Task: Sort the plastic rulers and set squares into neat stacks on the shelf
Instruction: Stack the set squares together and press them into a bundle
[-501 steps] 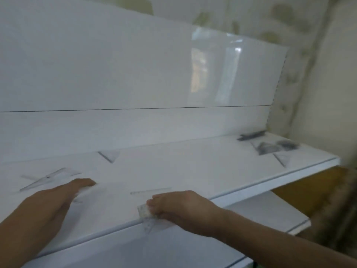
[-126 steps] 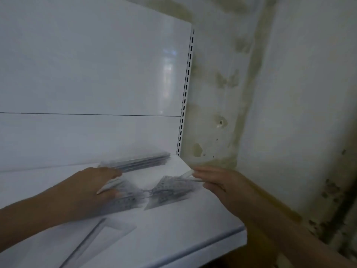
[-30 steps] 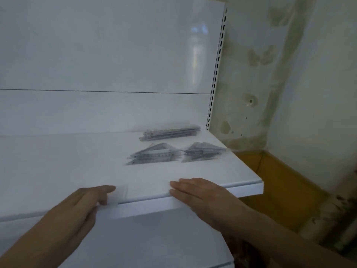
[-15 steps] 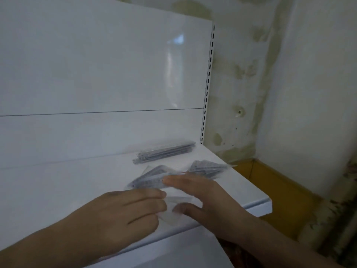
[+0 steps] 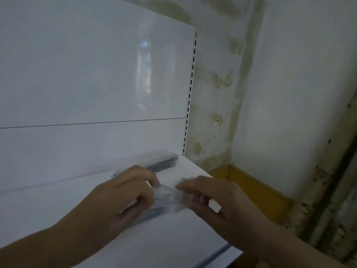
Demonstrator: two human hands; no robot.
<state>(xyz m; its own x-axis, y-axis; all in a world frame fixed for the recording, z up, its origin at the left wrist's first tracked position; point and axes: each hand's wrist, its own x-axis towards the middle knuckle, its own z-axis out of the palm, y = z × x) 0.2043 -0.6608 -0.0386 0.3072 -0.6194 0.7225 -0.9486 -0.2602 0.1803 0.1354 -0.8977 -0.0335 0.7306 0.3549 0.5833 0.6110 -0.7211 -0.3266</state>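
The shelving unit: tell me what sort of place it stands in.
Probably a shop or stockroom being fitted out: a white retail-style shelf with a slotted upright, set against a stained, patchy wall, with clear set squares being stacked.

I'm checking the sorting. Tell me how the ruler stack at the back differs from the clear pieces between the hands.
The ruler stack lies untouched along the back panel; the clear pieces sit nearer the front, held by the left hand and right hand. The stack is long and narrow; the pieces look broader, though blurred. Both are on the white shelf.

white shelf point(image 5: 173, 248), clear set squares point(image 5: 166, 198)
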